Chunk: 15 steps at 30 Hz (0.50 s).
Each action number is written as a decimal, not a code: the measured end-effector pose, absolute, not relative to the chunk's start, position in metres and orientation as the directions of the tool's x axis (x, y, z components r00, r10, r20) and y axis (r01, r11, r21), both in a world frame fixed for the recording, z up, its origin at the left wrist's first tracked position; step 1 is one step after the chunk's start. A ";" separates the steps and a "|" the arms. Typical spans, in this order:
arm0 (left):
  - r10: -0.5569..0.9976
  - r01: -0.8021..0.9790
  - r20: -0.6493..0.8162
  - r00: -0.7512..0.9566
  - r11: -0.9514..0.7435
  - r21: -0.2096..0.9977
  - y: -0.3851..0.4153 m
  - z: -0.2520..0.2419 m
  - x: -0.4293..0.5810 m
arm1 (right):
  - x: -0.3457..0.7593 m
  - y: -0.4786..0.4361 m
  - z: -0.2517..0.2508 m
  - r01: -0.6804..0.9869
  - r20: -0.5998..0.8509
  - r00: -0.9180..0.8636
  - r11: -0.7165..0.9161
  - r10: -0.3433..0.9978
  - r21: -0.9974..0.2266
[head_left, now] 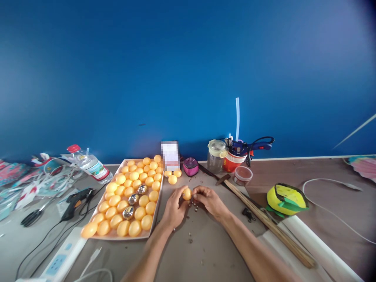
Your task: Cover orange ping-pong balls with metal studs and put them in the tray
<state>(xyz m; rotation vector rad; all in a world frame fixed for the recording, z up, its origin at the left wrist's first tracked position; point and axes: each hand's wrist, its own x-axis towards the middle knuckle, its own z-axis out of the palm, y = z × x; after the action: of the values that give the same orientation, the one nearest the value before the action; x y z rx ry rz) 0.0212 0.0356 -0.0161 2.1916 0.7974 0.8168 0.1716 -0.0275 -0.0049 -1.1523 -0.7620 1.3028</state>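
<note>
Above the middle of the table, my left hand (175, 208) is closed around an orange ping-pong ball (187, 194). My right hand (210, 200) is pinched close against the ball's right side; whatever its fingertips hold is too small to make out. Several small shiny metal bits (196, 207) lie on the table under and in front of my hands. To the left, a shallow white tray (155, 219) holds many orange balls and a few silver ones, such as a silver ball (128, 213). Three loose orange balls, one a front ball (172, 179), sit beyond my left hand.
Behind stand a phone (170, 156), a purple container (190, 167), a glass jar (216, 156) and a red tub (234, 161) with tools. Wooden sticks (270, 223) and a yellow pouch (286, 199) lie right. Left are a bottle (94, 166), glue gun (75, 201) and power strip (57, 262).
</note>
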 end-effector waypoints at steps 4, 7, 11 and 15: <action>0.699 0.308 0.328 0.636 -0.620 0.722 0.036 -0.017 0.021 | 0.173 -0.027 -0.006 -0.300 -0.175 0.154 -0.122 0.972 -0.946; 0.678 0.301 0.336 0.654 -0.641 0.707 0.036 -0.017 0.020 | 0.173 -0.027 -0.008 -0.279 -0.162 0.153 -0.115 0.975 -0.953; 0.662 0.298 0.346 0.665 -0.660 0.690 0.036 -0.016 0.020 | 0.174 -0.026 -0.013 -0.250 -0.152 0.154 -0.110 0.976 -0.962; 0.653 0.292 0.356 0.668 -0.671 0.682 0.036 -0.017 0.020 | 0.175 -0.027 -0.014 -0.208 -0.139 0.156 -0.105 0.978 -0.973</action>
<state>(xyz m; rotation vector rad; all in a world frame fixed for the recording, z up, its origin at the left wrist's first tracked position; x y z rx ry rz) 0.0204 0.0363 -0.0166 2.2909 0.7267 0.8005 0.1753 -0.0267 -0.0136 -1.2239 -0.8769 1.2580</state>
